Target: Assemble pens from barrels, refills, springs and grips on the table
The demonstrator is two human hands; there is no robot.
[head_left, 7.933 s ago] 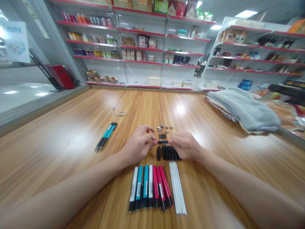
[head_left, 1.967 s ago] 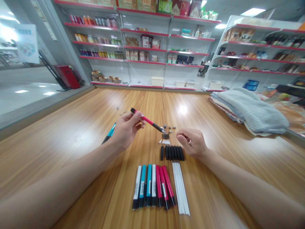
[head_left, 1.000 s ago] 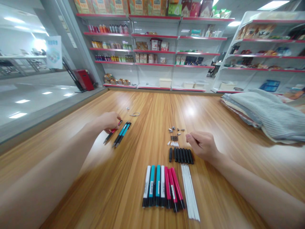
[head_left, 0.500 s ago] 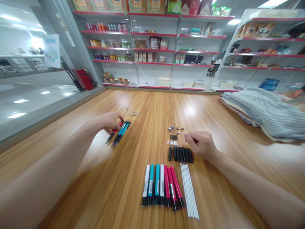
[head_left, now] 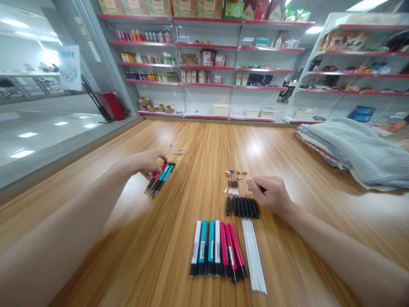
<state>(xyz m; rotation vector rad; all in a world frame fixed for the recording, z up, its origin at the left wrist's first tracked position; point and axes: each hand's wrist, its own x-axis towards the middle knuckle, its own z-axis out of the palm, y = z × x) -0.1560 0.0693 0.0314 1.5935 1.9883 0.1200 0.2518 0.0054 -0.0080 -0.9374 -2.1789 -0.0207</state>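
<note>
My left hand reaches out to the left, its fingers curled onto a pink pen that lies against two teal pens on the wooden table. My right hand rests in a loose fist with thumb against forefinger, just right of a row of black grip sleeves. Nothing shows in it. Near me lies a row of white, teal and pink pen barrels, with white refills beside them. Small white bits, dark springs and metal tips lie beyond the sleeves.
A stack of folded striped cloth lies at the right of the table. A wire loop and a small metal piece lie beyond the teal pens. Stocked shop shelves line the back, and a red case stands on the floor at left.
My left hand carried the pink pen from the middle out to the left and laid it against the two teal pens. My right hand has stayed by the black sleeves.
</note>
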